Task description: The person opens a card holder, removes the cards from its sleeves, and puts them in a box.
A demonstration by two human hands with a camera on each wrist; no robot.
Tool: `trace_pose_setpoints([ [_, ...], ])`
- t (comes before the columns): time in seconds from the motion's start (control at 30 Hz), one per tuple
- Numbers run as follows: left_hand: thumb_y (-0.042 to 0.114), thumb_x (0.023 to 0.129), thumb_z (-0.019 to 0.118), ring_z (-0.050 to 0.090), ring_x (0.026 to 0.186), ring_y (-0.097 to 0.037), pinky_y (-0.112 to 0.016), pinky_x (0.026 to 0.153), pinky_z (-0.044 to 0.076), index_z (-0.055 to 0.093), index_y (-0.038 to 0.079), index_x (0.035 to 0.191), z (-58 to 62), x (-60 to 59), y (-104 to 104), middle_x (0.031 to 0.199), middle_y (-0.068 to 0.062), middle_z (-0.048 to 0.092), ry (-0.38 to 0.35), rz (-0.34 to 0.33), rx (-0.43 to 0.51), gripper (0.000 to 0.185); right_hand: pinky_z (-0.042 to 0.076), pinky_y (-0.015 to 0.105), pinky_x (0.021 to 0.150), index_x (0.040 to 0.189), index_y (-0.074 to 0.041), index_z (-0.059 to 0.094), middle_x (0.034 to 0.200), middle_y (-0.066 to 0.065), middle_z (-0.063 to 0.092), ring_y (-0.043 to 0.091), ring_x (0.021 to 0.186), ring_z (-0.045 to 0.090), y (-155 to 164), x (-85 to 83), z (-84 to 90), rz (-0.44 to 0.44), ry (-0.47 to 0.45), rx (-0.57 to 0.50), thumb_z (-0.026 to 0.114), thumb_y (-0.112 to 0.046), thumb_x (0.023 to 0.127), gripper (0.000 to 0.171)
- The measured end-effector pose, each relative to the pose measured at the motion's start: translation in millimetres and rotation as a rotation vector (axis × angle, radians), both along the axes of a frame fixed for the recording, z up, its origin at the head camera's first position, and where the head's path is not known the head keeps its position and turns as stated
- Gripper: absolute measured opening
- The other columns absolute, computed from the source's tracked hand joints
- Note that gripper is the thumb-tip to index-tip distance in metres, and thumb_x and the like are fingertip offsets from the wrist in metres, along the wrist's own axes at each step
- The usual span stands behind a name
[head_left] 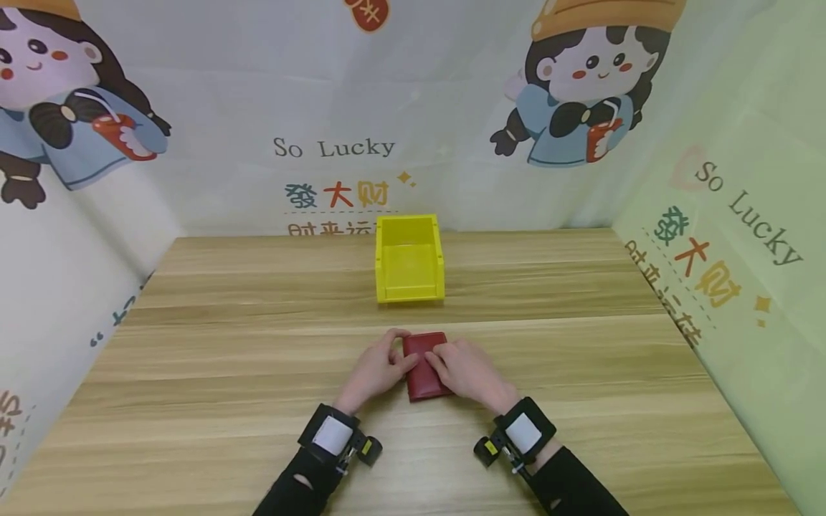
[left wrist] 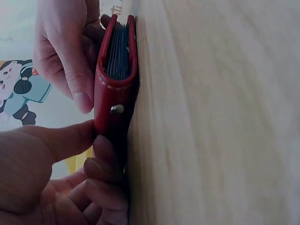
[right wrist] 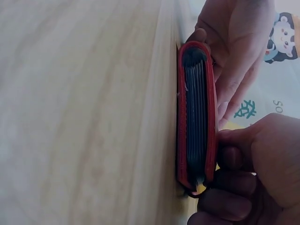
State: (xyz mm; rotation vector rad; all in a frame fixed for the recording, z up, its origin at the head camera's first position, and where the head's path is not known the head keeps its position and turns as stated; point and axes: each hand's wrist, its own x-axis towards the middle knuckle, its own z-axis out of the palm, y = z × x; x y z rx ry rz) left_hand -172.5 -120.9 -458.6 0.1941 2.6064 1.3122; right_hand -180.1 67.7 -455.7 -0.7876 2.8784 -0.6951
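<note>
A closed red wallet [head_left: 422, 362] lies flat on the wooden table [head_left: 226, 344], near the front middle. My left hand [head_left: 377, 369] holds its left edge, thumb on top and curled fingers against the side [left wrist: 105, 161]. My right hand [head_left: 467, 373] grips the right edge the same way, its fingers [right wrist: 232, 157] pressed to the cover. The left wrist view shows the wallet's snap end [left wrist: 116, 93] with dark card pockets inside. Seen from the right wrist, the wallet [right wrist: 197, 112] stands edge-on against the tabletop.
A yellow open-front bin [head_left: 409, 259] stands behind the wallet, toward the back of the table. Printed cartoon backdrops [head_left: 335, 150] wall in the back, left and right sides. Bare wood surrounds the hands.
</note>
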Motion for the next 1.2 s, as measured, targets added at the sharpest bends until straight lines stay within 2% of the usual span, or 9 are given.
trace_pose_setpoints([
  [0.17, 0.022, 0.097, 0.068, 0.043, 0.056, -0.013, -0.024, 0.055, 0.032, 0.054, 0.009, 0.133, -0.3, -2.0, 2, 0.064, 0.001, 0.049, -0.008, 0.018, -0.02, 0.041, 0.029, 0.019, 0.052, 0.07, -0.012, 0.056, 0.059, -0.007, 0.04, 0.007, 0.054, 0.04, 4, -2.0, -2.5, 0.033, 0.026, 0.003, 0.053, -0.022, 0.104, 0.036],
  [0.43, 0.021, 0.095, 0.07, 0.045, 0.057, -0.012, -0.024, 0.054, 0.034, 0.055, 0.007, 0.129, 2.6, -5.6, 1, 0.064, 0.0, 0.052, 0.026, 0.012, -0.058, 0.04, 0.03, 0.02, 0.053, 0.073, -0.012, 0.06, 0.06, -0.006, 0.043, 0.008, 0.054, 0.041, 5, -5.7, -6.5, -0.011, -0.051, -0.112, 0.05, -0.022, 0.105, 0.035],
  [0.63, 0.021, 0.094, 0.07, 0.046, 0.056, -0.014, -0.024, 0.054, 0.035, 0.055, 0.008, 0.128, 2.6, -3.9, 2, 0.065, -0.001, 0.052, 0.001, 0.022, -0.063, 0.039, 0.031, 0.019, 0.054, 0.073, -0.013, 0.059, 0.061, -0.006, 0.045, 0.007, 0.055, 0.042, 7, -4.7, -8.2, -0.024, -0.117, -0.174, 0.05, -0.022, 0.105, 0.035],
  [0.87, 0.021, 0.094, 0.071, 0.045, 0.055, -0.013, -0.025, 0.053, 0.034, 0.056, 0.01, 0.126, -1.1, -3.6, 4, 0.063, 0.0, 0.05, 0.003, 0.017, -0.044, 0.037, 0.03, 0.019, 0.054, 0.072, -0.012, 0.058, 0.061, -0.006, 0.044, 0.006, 0.055, 0.042, 11, -1.6, -9.6, -0.031, -0.13, -0.209, 0.05, -0.021, 0.105, 0.035],
  [1.2, 0.021, 0.094, 0.071, 0.046, 0.056, -0.013, -0.025, 0.054, 0.035, 0.056, 0.009, 0.127, 0.6, -2.6, 3, 0.064, 0.0, 0.052, 0.02, 0.018, -0.051, 0.038, 0.034, 0.019, 0.057, 0.071, -0.009, 0.058, 0.063, -0.007, 0.045, 0.004, 0.059, 0.042, 22, -0.4, -13.5, -0.08, -0.239, -0.394, 0.05, -0.02, 0.106, 0.037],
])
